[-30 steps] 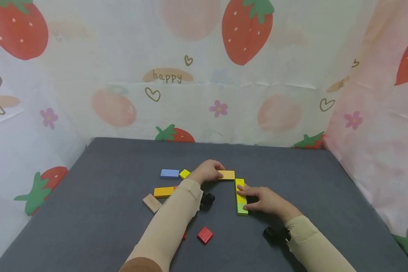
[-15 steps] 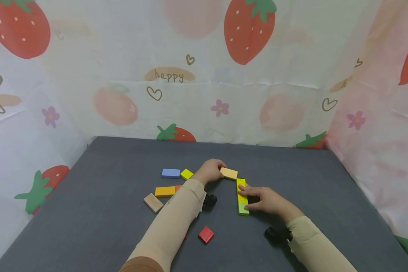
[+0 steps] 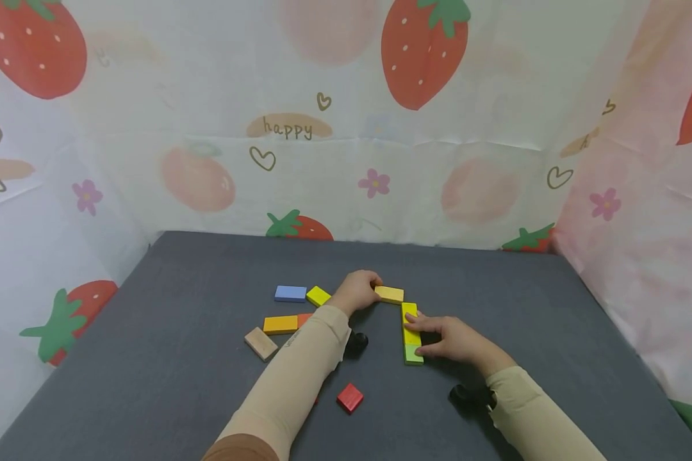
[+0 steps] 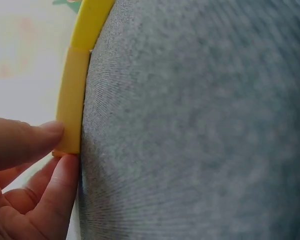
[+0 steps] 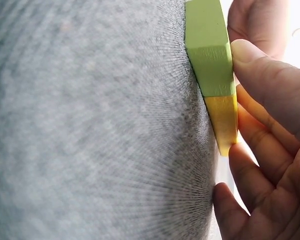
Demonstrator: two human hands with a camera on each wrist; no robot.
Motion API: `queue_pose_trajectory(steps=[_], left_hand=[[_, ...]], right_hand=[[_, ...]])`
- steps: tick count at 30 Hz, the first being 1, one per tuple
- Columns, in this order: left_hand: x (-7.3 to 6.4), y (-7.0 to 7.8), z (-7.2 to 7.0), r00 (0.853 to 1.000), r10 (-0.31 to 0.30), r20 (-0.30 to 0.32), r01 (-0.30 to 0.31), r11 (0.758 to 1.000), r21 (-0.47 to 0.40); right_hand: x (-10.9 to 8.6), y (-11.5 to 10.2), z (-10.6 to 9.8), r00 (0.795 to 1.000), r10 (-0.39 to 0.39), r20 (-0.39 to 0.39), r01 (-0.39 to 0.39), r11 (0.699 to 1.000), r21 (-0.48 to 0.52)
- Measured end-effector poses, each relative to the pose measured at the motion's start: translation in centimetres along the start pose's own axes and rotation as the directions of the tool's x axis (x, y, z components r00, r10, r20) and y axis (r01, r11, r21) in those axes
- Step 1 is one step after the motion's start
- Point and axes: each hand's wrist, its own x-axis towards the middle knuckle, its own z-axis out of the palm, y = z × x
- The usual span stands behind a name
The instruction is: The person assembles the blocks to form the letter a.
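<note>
In the head view, my left hand (image 3: 354, 291) pinches the left end of a light orange wooden block (image 3: 389, 294). Its far end meets the corner of a yellow block (image 3: 411, 324), as the left wrist view also shows. A light green block (image 3: 413, 355) lies end to end with the yellow one, forming a strip toward me. Along that strip's right side rests my right hand (image 3: 452, 342); in the right wrist view its thumb touches the green block (image 5: 210, 65) and a fingertip touches the yellow block (image 5: 224, 120).
Left of the hands lie a blue block (image 3: 291, 294), another yellow block (image 3: 318, 295), an orange block (image 3: 280, 325), an orange-red block (image 3: 304, 319) partly hidden by the left arm, and a bare wood block (image 3: 261, 344). A red block (image 3: 350, 398) sits nearer on the grey tabletop (image 3: 179, 384).
The light orange block has shifted slightly right against the yellow block's end, tilting and then straightening somewhat, with my left hand following. My right hand stays at the yellow and green strip.
</note>
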Motion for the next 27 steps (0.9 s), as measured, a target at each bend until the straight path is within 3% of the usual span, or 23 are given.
queue_pose_trajectory(steps=[27], left_hand=[[-0.63,0.26,0.05,0.999,0.034,0.041,-0.033,0.999,-0.011]], right_hand=[[0.04,0.19,0.04,1.0,0.007,0.01,-0.007,1.0,0.026]])
